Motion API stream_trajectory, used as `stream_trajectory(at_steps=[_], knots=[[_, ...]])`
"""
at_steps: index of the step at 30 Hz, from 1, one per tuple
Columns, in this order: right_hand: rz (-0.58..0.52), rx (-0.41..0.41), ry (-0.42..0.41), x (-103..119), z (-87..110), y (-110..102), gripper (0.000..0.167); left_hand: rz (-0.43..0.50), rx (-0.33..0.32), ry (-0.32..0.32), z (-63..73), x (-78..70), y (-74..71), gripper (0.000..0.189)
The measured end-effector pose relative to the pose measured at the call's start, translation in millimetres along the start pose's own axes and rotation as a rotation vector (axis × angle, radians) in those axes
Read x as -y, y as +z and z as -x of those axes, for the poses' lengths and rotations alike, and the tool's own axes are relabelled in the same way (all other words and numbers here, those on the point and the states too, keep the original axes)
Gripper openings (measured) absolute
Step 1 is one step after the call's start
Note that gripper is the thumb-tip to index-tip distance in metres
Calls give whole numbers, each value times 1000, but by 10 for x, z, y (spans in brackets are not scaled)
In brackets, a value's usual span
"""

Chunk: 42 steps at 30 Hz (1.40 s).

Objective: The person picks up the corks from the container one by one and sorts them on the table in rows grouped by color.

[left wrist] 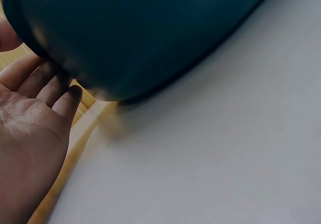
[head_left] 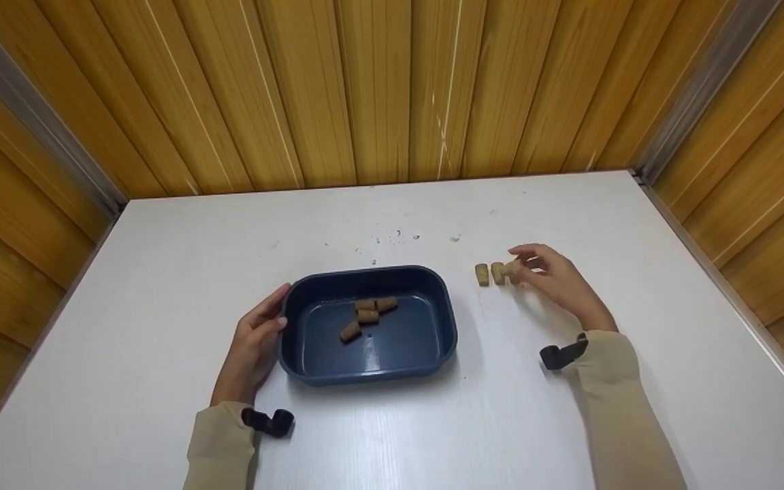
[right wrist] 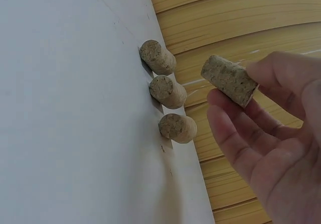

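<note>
A dark blue plastic tub (head_left: 371, 378) sits on the white table with several brown corks (head_left: 367, 316) lying on its floor. My left hand (head_left: 256, 340) holds the tub's left end, thumb at the rim and fingers along the outside; the left wrist view shows the fingertips (left wrist: 62, 86) against the wall. My right hand (head_left: 559, 282) pinches a tapered cork (right wrist: 229, 81) between thumb and fingers, above the table to the right of the tub. Beside it three corks stand in a row: a far cork (right wrist: 159, 57), a middle cork (right wrist: 168, 92) and a near cork (right wrist: 178, 128).
The white table (head_left: 378, 435) reaches back to a wood-look panel wall (head_left: 378, 95), with similar panels on both sides. Small dark marks (head_left: 416, 237) spot its surface behind the tub. A black wrist camera (head_left: 269, 422) sits at the left cuff, another camera (head_left: 562, 354) at the right.
</note>
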State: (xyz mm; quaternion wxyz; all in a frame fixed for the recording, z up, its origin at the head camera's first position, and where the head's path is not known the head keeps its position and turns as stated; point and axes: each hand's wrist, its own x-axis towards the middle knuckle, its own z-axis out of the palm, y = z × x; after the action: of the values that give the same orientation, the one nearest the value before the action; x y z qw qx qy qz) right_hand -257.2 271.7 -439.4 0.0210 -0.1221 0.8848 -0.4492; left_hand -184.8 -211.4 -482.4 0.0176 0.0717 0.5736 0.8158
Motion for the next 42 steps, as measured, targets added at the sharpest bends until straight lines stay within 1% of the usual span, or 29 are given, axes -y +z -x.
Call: stream_trajectory(at_steps=[2,5,10,14,18,25,30,34,37,42], knots=[[-3,2,11,-11,-5,-8,46,-4,-2,2,3,0,-3,59],[-8,4,19,-33,-16,-12,47,-7,-5,7,7,0,-2,59],[31,-4,32,-78,-11,-29,40,-3,-15,4,11,3,8,59],[44,-17,27,-105,4,-56,36,1,-25,-23,9,-9,18,60],[32,-38,2,-135,14,-75,36,3,-32,-41,9,-20,26,61],[2,-63,28,-183,24,-78,37,-4,-38,-34,12,-12,24,61],[21,-65,32,-204,25,-82,37,-17,-32,-23,10,-4,19,61],[25,-71,65,-229,25,-86,40,-8,-20,-17,6,3,14,61],[32,-81,70,-242,19,-78,43,-1,-9,-14,5,5,11,61],[57,-85,69,-267,9,-59,44,0,4,-10,0,2,5,60]])
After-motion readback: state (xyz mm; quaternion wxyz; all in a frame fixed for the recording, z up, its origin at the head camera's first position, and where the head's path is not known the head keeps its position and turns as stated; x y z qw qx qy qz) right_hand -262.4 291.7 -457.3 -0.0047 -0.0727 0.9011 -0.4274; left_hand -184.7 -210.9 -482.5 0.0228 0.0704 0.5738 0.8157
